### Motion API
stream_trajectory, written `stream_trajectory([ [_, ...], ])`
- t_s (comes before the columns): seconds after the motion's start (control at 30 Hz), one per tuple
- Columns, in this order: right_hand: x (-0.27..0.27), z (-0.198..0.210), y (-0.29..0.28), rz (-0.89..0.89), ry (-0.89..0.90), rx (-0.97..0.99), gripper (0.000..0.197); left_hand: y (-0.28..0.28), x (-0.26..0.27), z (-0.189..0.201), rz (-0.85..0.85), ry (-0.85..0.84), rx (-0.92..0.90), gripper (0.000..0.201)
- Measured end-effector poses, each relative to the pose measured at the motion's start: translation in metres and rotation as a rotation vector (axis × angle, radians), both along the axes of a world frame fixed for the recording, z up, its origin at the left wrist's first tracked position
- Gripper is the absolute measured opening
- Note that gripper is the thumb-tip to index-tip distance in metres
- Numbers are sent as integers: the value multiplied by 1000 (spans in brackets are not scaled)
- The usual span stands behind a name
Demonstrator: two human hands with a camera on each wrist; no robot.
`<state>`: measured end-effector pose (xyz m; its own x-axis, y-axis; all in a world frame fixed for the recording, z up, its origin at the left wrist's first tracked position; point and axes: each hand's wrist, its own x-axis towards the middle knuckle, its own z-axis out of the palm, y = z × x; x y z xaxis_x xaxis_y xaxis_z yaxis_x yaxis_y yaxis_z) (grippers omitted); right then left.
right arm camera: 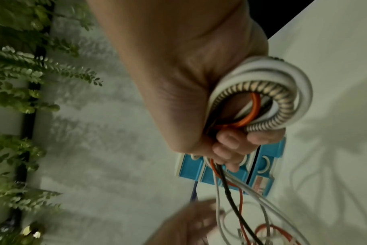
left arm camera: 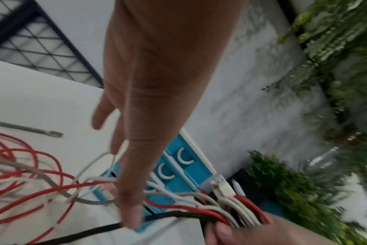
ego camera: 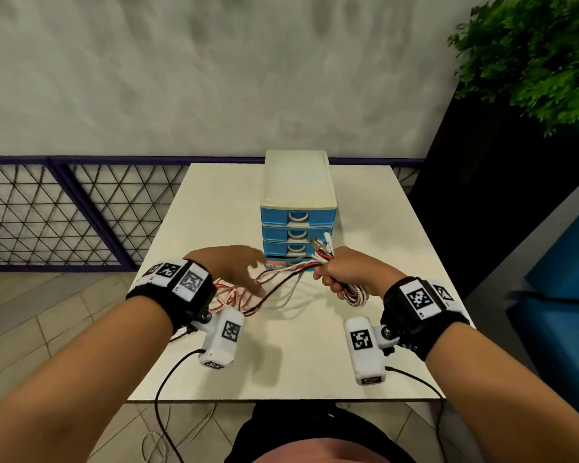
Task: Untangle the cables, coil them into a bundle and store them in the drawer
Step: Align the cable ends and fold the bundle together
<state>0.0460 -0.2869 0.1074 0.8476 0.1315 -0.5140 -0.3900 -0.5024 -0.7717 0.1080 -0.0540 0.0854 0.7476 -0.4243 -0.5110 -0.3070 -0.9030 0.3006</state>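
Gripping a gathered bunch of cables (ego camera: pixel 328 262) in a closed fist, the right hand (ego camera: pixel 340 274) is raised above the white bench (ego camera: pixel 308 345), just in front of the small drawer unit (ego camera: pixel 297 208). Several plug ends stick up out of the top of the fist, and short loops of white, red and spiral-wrapped cord (right arm camera: pixel 283 99) bulge out below it. From the fist the loose strands of red, white and black run leftward and down to a tangled heap (ego camera: pixel 234 295) lying on the bench beneath the left hand (ego camera: pixel 234 265). The left hand has its fingers straight and spread, reaching down among these strands; in the left wrist view a fingertip (left arm camera: pixel 132 217) touches the black cable (left arm camera: pixel 90 232), but the hand is blurred and no grasp shows. A separate grey braided cable with a metal plug (left arm camera: pixel 52 133) lies flat on the bench beyond the red loops. The drawer unit stands at the middle back of the bench with a cream top and blue drawer fronts, and the lowest drawer (left arm camera: pixel 107 174) is pulled out a little. A leafy plant (ego camera: pixel 532 61) fills the upper right corner.
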Motion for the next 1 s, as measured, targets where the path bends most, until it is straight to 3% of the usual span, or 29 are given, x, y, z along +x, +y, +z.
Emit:
stream_trajectory([
  [0.1, -4, 0, 10, 112, 19, 6, 11, -32, -16, 16, -60, -28, -220, 101],
  [0.13, -4, 2, 12, 147, 24, 36, 9, -39, -19, 17, -54, -8, -289, 95],
  [0.23, -3, 10, 9, 197, 29, 156, 10, -47, -24, 12, 14, 104, -516, 46],
  [0.4, 2, 17, -9, 186, 33, 275, 15, -39, -28, 8, 110, 217, -638, 4],
  [0.63, 13, 7, -25, 14, -38, 298, 16, -12, -27, 11, 309, 573, -790, 43],
  [0.77, 17, -7, -21, -85, -110, 298, 16, -8, -23, 9, 415, 797, -950, 51],
  [0.87, 17, -17, -14, -150, -135, 340, 20, -11, -25, 8, 455, 733, -1067, 43],
  [1.0, 18, -24, -5, -228, -119, 442, 37, -20, -29, 12, 328, 526, -1079, 35],
])
